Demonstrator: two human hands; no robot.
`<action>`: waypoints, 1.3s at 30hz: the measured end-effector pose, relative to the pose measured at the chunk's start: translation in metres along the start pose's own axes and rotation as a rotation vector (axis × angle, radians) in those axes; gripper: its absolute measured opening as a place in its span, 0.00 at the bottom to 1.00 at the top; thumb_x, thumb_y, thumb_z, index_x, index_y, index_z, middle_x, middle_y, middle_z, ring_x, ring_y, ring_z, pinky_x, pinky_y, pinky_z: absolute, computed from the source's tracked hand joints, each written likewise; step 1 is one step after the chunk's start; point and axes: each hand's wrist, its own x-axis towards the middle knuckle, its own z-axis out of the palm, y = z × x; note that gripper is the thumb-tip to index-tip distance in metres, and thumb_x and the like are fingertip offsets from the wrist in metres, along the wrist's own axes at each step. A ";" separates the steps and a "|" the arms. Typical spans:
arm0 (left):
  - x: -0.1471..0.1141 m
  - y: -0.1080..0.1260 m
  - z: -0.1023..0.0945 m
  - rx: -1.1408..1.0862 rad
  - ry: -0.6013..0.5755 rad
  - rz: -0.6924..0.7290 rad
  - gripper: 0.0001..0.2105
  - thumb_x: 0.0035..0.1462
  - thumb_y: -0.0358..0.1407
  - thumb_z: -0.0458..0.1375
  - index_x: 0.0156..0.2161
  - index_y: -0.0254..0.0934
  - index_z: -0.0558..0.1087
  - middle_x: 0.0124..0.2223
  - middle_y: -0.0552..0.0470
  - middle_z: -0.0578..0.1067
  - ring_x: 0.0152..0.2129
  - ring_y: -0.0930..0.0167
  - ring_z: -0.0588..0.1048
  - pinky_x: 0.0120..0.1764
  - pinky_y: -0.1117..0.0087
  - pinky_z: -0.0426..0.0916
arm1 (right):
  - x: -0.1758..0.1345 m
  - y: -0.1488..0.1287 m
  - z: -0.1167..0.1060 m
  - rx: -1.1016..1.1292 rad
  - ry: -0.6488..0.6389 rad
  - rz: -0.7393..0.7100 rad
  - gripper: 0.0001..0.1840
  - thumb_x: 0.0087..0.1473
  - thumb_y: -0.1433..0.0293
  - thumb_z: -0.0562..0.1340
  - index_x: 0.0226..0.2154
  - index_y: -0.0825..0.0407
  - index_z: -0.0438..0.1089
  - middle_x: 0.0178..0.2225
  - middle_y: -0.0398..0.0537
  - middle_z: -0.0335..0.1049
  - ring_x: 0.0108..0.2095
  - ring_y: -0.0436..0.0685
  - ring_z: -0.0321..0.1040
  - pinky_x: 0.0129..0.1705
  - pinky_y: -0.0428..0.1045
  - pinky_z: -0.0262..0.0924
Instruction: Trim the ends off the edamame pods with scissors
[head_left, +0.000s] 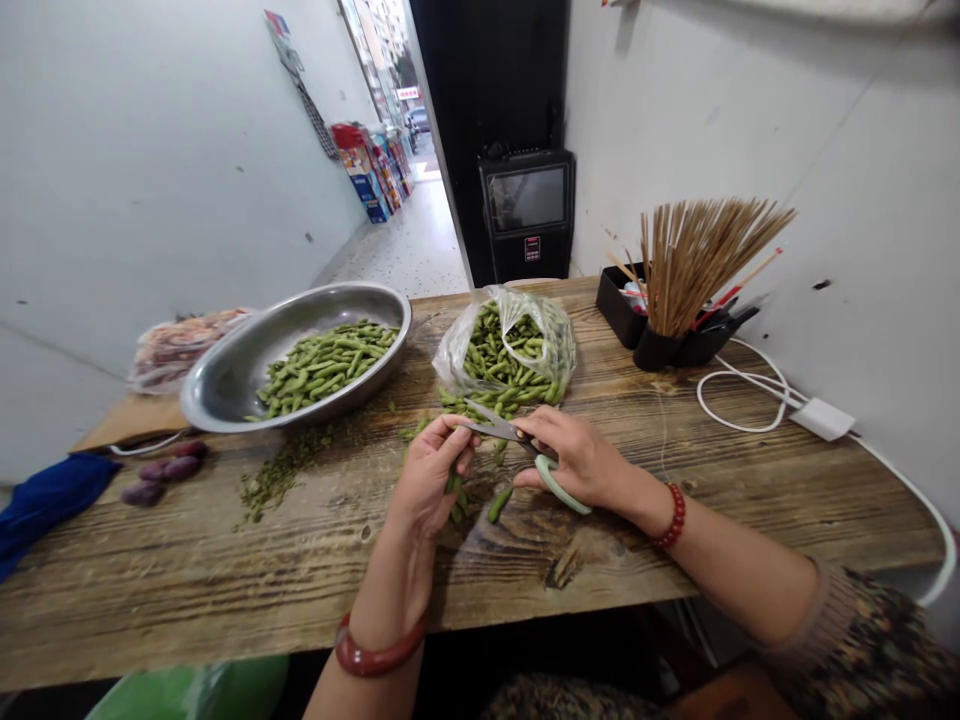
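Scissors beside bare fingertips

The scissors stood parted just above the counter, blade tips pointing at the left hand. The fingers of the right hand gripped the pale green handle; those of the left pinched together against the lower blade's end, with a few pods clasped beneath. Whether a pod lay between the blades could not be told. A nick looked the likeliest trouble: had the pinch crept forward, or the blades shut with the thumb that near, skin could have been caught.

Below the right hand was a loose pod, either brushing the fingers or lying on the wood; the view did not settle which. A careless wrist might have swept it off the near edge.

Just beyond the hands sat the bag, its clear film gaping and its contents bunched at the near side. A tug on that film could have spilled more.

To the left, trimmings were scattered close against the basin, which held a green heap of its own. Gathering pods in haste there might have mixed the scraps in.

Farther right, a white cable ran over the counter's edge; an elbow hooking it could have dragged the adapter along.
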 end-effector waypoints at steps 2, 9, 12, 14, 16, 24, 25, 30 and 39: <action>0.000 0.000 0.001 0.008 -0.001 -0.006 0.12 0.46 0.37 0.65 0.33 0.34 0.70 0.24 0.56 0.70 0.13 0.83 0.58 0.18 0.79 0.49 | 0.000 0.000 0.000 -0.003 0.004 0.002 0.30 0.49 0.62 0.68 0.53 0.52 0.62 0.40 0.52 0.66 0.37 0.57 0.66 0.38 0.51 0.63; -0.002 0.000 0.002 -0.046 -0.043 -0.046 0.11 0.47 0.36 0.65 0.31 0.33 0.68 0.23 0.57 0.69 0.13 0.84 0.58 0.18 0.81 0.50 | 0.000 -0.002 -0.001 -0.001 0.023 -0.007 0.27 0.50 0.63 0.67 0.51 0.53 0.64 0.38 0.50 0.66 0.34 0.55 0.64 0.36 0.48 0.62; -0.002 0.000 0.002 -0.069 -0.056 -0.073 0.12 0.47 0.36 0.65 0.30 0.33 0.67 0.23 0.58 0.68 0.13 0.84 0.58 0.18 0.82 0.51 | 0.000 -0.002 0.000 0.007 0.034 -0.012 0.27 0.50 0.63 0.67 0.51 0.52 0.64 0.37 0.49 0.66 0.33 0.54 0.64 0.36 0.48 0.62; -0.002 0.000 0.003 -0.088 -0.068 -0.088 0.13 0.47 0.37 0.66 0.29 0.33 0.66 0.23 0.58 0.68 0.12 0.85 0.57 0.18 0.82 0.51 | 0.000 -0.002 0.001 0.020 0.043 -0.016 0.27 0.50 0.63 0.67 0.51 0.52 0.64 0.37 0.49 0.66 0.33 0.54 0.64 0.35 0.48 0.62; -0.001 0.000 0.002 -0.105 -0.086 -0.102 0.13 0.47 0.37 0.65 0.29 0.33 0.66 0.23 0.58 0.68 0.12 0.85 0.57 0.17 0.82 0.51 | -0.001 -0.002 0.002 0.037 0.048 -0.023 0.26 0.51 0.63 0.67 0.51 0.52 0.64 0.37 0.50 0.66 0.33 0.54 0.64 0.36 0.48 0.62; 0.000 -0.004 0.000 -0.121 -0.147 -0.140 0.12 0.50 0.37 0.63 0.28 0.32 0.66 0.23 0.58 0.68 0.12 0.85 0.56 0.17 0.82 0.51 | -0.002 -0.002 0.004 0.040 0.054 -0.035 0.25 0.53 0.62 0.65 0.52 0.53 0.63 0.38 0.51 0.66 0.34 0.55 0.65 0.36 0.48 0.63; 0.000 -0.004 0.001 -0.113 -0.139 -0.131 0.11 0.50 0.37 0.63 0.28 0.33 0.66 0.23 0.58 0.68 0.12 0.85 0.56 0.17 0.82 0.51 | -0.002 -0.002 0.004 0.034 0.048 -0.034 0.25 0.54 0.62 0.64 0.51 0.54 0.64 0.38 0.51 0.67 0.34 0.55 0.65 0.37 0.48 0.63; -0.001 -0.002 0.003 -0.086 -0.035 -0.016 0.09 0.49 0.34 0.64 0.30 0.34 0.67 0.23 0.59 0.67 0.13 0.84 0.59 0.18 0.82 0.53 | -0.001 0.002 0.003 0.005 0.012 0.000 0.24 0.54 0.62 0.64 0.50 0.54 0.65 0.36 0.51 0.68 0.34 0.55 0.66 0.36 0.49 0.63; 0.000 0.007 -0.008 -0.343 0.042 -0.056 0.10 0.49 0.35 0.62 0.29 0.35 0.64 0.28 0.57 0.69 0.14 0.83 0.59 0.16 0.82 0.54 | -0.002 0.013 0.010 0.024 0.129 0.015 0.22 0.55 0.62 0.64 0.50 0.53 0.66 0.37 0.53 0.69 0.36 0.58 0.68 0.40 0.52 0.65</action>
